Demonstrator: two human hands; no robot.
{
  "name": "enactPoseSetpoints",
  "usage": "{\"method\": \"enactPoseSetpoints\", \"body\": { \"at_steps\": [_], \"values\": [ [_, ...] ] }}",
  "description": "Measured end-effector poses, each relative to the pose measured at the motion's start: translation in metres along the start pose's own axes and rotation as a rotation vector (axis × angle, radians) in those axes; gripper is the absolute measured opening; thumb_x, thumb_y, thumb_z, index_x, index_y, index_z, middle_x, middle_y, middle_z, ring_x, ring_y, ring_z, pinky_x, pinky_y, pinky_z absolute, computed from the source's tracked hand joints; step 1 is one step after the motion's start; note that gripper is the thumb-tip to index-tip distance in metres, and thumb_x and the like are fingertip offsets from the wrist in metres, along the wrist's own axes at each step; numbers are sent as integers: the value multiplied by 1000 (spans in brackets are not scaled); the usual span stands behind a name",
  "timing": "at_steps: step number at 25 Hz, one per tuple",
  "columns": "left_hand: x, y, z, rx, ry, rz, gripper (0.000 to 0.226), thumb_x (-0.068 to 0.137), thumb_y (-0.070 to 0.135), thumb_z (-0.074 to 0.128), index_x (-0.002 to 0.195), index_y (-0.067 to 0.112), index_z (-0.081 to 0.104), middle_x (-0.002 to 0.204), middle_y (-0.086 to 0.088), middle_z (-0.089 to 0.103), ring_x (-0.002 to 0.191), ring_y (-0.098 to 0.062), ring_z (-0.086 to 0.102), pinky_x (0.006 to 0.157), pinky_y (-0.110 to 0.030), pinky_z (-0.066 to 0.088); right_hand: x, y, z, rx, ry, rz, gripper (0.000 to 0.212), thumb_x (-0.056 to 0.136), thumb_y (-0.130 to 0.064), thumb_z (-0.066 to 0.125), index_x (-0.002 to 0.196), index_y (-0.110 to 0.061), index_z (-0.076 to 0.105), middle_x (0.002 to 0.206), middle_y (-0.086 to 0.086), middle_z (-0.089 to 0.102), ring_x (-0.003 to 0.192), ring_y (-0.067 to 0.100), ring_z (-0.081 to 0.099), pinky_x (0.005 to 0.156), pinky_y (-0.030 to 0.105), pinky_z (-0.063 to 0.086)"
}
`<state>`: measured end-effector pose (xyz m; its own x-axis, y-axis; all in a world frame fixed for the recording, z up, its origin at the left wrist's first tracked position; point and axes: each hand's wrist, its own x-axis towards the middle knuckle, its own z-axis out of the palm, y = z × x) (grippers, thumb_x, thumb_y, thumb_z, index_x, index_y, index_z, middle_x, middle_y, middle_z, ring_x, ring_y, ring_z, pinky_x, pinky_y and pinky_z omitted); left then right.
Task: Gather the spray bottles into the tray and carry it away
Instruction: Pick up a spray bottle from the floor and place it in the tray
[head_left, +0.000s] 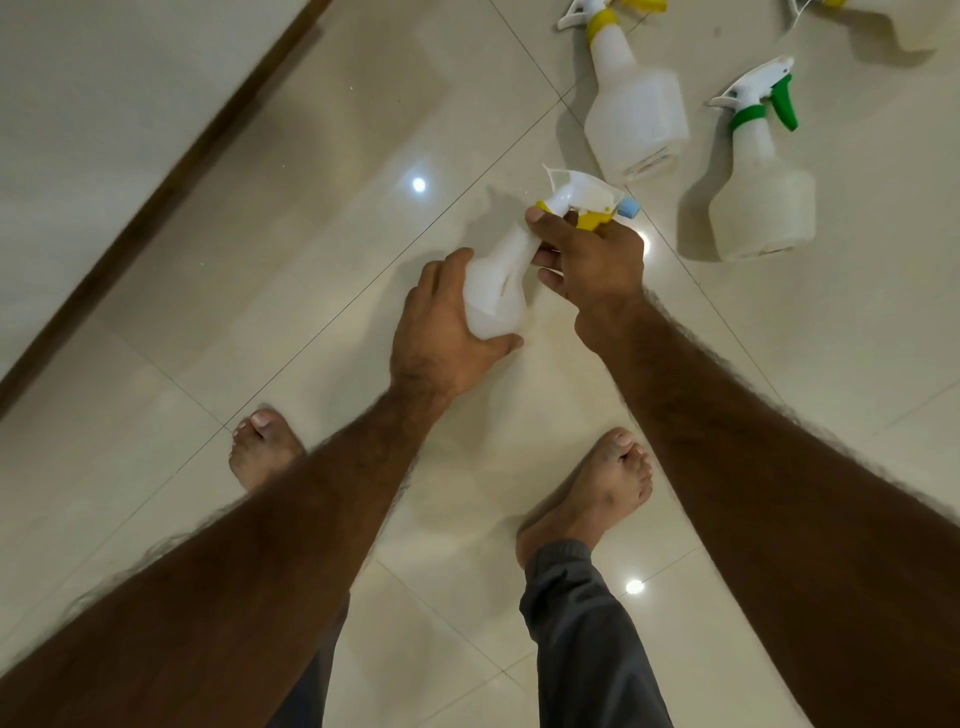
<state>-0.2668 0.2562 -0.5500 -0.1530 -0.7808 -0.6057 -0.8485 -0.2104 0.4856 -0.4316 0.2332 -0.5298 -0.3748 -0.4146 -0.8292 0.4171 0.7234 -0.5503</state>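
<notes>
Above the shiny cream tile floor (322, 218), both hands hold one small white plastic spray bottle with a yellow collar and a blue nozzle tip (498, 280). The left hand (441, 332) wraps around the fat bottom of the bottle, thumb under it. The right hand (592, 260) grips the thin neck just below the trigger, fingers curled tight. Both arms reach forward and down. Two bare feet stand on the floor under the arms. Three more bottles lie on their sides on the floor, up and to the right: a big white bottle with a yellow collar (634, 109), a white bottle with a green trigger (758, 192) just beside it, and another cut off at the top corner (904, 21). A dark wooden strip (156, 192) runs along the left by a pale wall. The floor between is bare and open.
</notes>
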Motion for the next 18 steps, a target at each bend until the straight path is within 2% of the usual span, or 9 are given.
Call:
{"method": "enactPoseSetpoints", "body": {
  "at_steps": [3, 7, 10, 12, 15, 17, 18],
  "values": [
    [-2, -2, -2, 25, 1, 29, 112, 65, 52, 97, 158, 19, 42, 150, -6, 55, 133, -29, 57, 105, -44, 55, -1, -2, -1, -11, -26, 26, 17, 80, -18, 87, 80, -22, 70, 72, -8, 76, 68, 11, 74, 79, 35, 63],
    [2, 1, -10, 4, -43, 48, 112, 65, 50, 97, 158, 19, 42, 149, -6, 56, 133, -29, 57, 106, -44, 53, 0, -5, -5, -55, -77, 14, 15, 81, -18, 85, 89, -19, 73, 86, -3, 77, 79, 15, 75, 86, 39, 63],
    [3, -1, -22, -81, -135, 32, 114, 60, 48, 96, 156, 28, 38, 145, -1, 57, 129, -27, 58, 105, -43, 55, 2, -14, -14, -86, -226, 69, 32, 84, -18, 82, 114, -11, 74, 98, -1, 78, 83, 14, 74, 93, 38, 62],
    [-1, 3, -31, -200, -220, -24, 113, 52, 52, 93, 149, 35, 39, 131, 6, 58, 115, -24, 62, 94, -37, 58, 5, -20, -21, -82, -349, 92, 31, 87, -17, 79, 117, -13, 72, 106, 0, 75, 92, 17, 72, 99, 41, 60],
    [-9, 10, -48, -422, -385, -92, 91, 43, 57, 92, 124, 38, 56, 110, 20, 65, 98, -3, 70, 80, -25, 59, 9, -28, -33, -104, -510, 118, 21, 90, -18, 74, 111, -18, 71, 112, 3, 70, 103, 20, 67, 102, 42, 57],
    [-9, 9, -61, -593, -592, -130, 65, 51, 49, 92, 111, 39, 72, 102, 18, 77, 93, 2, 75, 77, -26, 61, 11, -29, -42, -96, -589, 158, 20, 89, -19, 72, 109, -20, 72, 110, 3, 69, 103, 20, 67, 102, 42, 57],
    [-8, 6, -68, -693, -711, -155, 55, 55, 44, 93, 108, 39, 78, 101, 15, 80, 93, -1, 77, 79, -29, 63, 10, -28, -46, -73, -615, 182, 19, 88, -20, 71, 107, -21, 72, 108, 2, 70, 101, 19, 69, 99, 41, 59]
  ]
}}
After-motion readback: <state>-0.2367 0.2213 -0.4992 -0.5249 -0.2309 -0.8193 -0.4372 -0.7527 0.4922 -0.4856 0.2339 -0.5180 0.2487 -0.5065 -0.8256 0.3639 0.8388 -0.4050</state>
